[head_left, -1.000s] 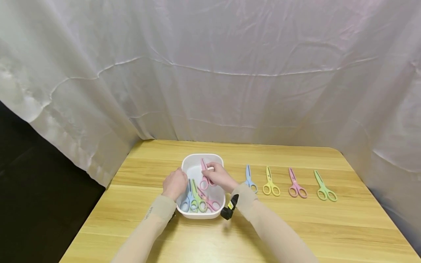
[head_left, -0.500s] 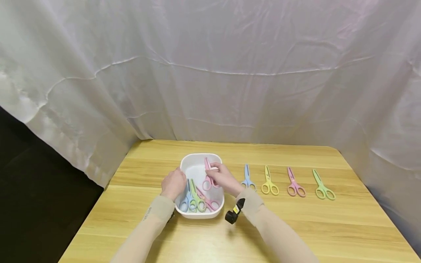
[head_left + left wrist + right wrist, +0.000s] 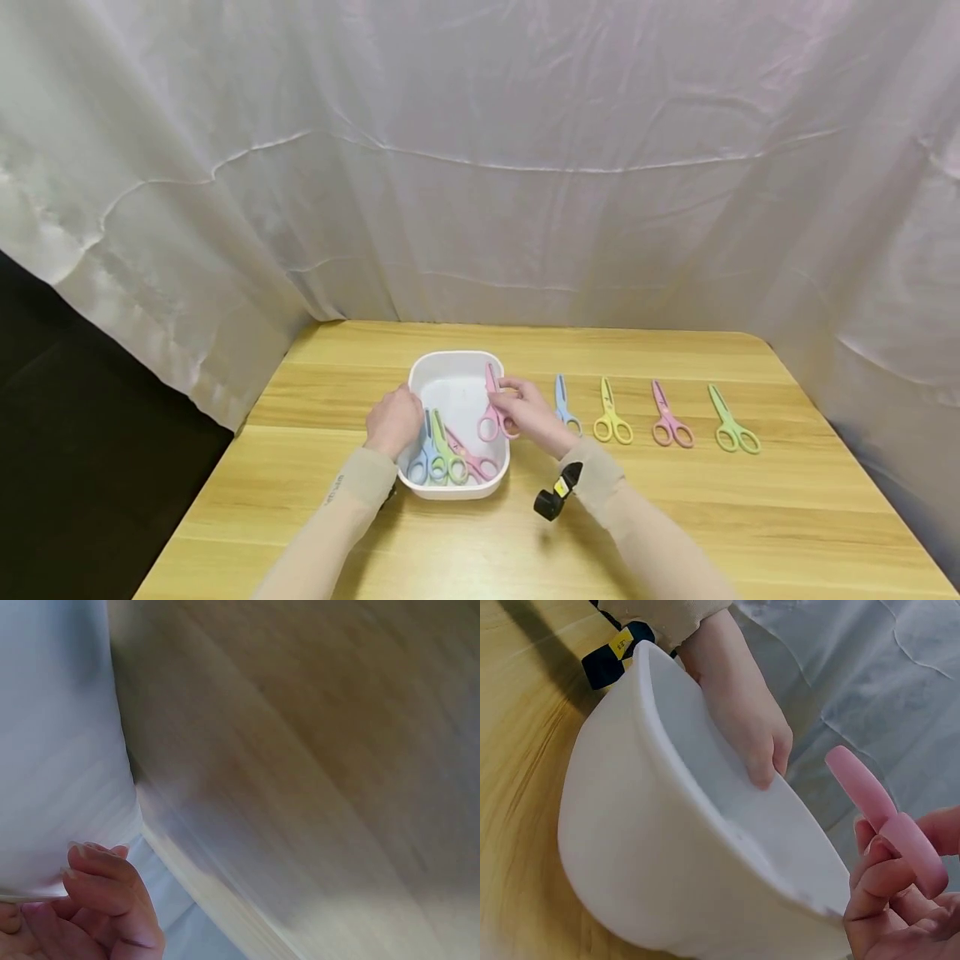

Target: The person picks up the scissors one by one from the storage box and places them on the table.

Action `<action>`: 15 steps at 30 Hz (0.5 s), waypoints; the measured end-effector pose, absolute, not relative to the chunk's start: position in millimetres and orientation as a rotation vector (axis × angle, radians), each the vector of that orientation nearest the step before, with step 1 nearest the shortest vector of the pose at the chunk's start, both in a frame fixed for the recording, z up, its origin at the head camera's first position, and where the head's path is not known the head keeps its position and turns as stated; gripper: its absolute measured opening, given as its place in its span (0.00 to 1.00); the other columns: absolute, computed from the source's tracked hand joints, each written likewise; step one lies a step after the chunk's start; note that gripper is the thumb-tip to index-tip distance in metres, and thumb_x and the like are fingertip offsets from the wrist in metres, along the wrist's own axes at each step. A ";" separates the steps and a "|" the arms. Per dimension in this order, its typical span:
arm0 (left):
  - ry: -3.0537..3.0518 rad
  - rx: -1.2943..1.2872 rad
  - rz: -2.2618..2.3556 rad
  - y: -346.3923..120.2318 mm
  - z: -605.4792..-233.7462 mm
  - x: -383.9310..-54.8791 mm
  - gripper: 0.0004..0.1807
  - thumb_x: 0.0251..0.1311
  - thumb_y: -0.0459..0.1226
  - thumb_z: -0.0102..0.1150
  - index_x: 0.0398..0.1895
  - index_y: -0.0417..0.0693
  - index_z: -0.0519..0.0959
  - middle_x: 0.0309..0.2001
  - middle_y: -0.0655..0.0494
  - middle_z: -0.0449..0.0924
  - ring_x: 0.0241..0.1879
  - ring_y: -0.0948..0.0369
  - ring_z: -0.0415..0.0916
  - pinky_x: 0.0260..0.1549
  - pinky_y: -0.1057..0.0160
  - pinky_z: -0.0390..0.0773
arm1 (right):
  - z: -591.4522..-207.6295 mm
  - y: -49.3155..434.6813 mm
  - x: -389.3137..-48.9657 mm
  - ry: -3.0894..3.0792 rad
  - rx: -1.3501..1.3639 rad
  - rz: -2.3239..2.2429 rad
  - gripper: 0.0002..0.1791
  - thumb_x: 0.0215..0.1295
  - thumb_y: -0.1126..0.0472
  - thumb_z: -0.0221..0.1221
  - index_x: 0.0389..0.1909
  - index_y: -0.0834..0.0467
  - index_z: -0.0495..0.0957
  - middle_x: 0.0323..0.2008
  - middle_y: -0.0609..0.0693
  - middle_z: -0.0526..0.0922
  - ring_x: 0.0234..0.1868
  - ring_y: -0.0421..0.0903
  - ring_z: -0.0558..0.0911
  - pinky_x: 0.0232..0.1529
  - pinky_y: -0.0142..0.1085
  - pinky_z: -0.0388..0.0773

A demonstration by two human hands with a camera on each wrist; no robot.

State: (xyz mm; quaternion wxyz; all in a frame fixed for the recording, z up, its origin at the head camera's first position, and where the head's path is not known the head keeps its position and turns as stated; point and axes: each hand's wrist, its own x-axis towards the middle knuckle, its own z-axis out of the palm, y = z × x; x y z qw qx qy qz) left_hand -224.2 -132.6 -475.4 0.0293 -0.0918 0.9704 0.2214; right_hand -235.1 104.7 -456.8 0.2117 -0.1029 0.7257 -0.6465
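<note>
In the head view my left hand (image 3: 395, 419) grips the left rim of a white plastic bin (image 3: 453, 493). The left wrist view has its curled fingers (image 3: 112, 892) against the bin's outer wall. Pink scissors (image 3: 491, 400), blades pointing away, are pinched in my right hand (image 3: 528, 412) over the bin's right rim. Their pink handle loops (image 3: 913, 847) stick out beyond the fingers in the right wrist view. Inside the bin's near end lie blue scissors (image 3: 428, 442), green scissors (image 3: 444, 446) and another pink pair (image 3: 472, 458), overlapping one another.
To the right of the bin, blue (image 3: 561, 400), yellow (image 3: 608, 404), pink (image 3: 663, 408) and green scissors (image 3: 723, 412) lie in a row on the wooden table (image 3: 675, 517). A pale curtain (image 3: 525, 233) hangs along the table's back and sides.
My right hand has carried the pink scissors rightward, from over the bin's middle to its right rim. My left hand keeps its grip on the left rim.
</note>
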 end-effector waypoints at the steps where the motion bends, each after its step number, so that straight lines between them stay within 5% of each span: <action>1: 2.993 -0.282 0.682 -132.8 -475.1 -224.2 0.26 0.74 0.41 0.39 0.65 0.33 0.71 0.42 0.38 0.82 0.33 0.49 0.79 0.33 0.51 0.83 | -457.7 107.2 -235.0 2.009 -0.282 -1.800 0.27 0.74 0.60 0.52 0.68 0.71 0.64 0.20 0.42 0.78 0.15 0.33 0.66 0.19 0.24 0.66; 15: 2.999 -0.302 0.675 -132.8 -476.4 -224.5 0.25 0.74 0.41 0.38 0.64 0.33 0.72 0.39 0.39 0.82 0.32 0.49 0.78 0.32 0.51 0.82 | -465.8 133.3 -230.7 2.025 -0.264 -1.796 0.26 0.74 0.60 0.53 0.65 0.72 0.68 0.23 0.44 0.83 0.21 0.35 0.76 0.25 0.25 0.76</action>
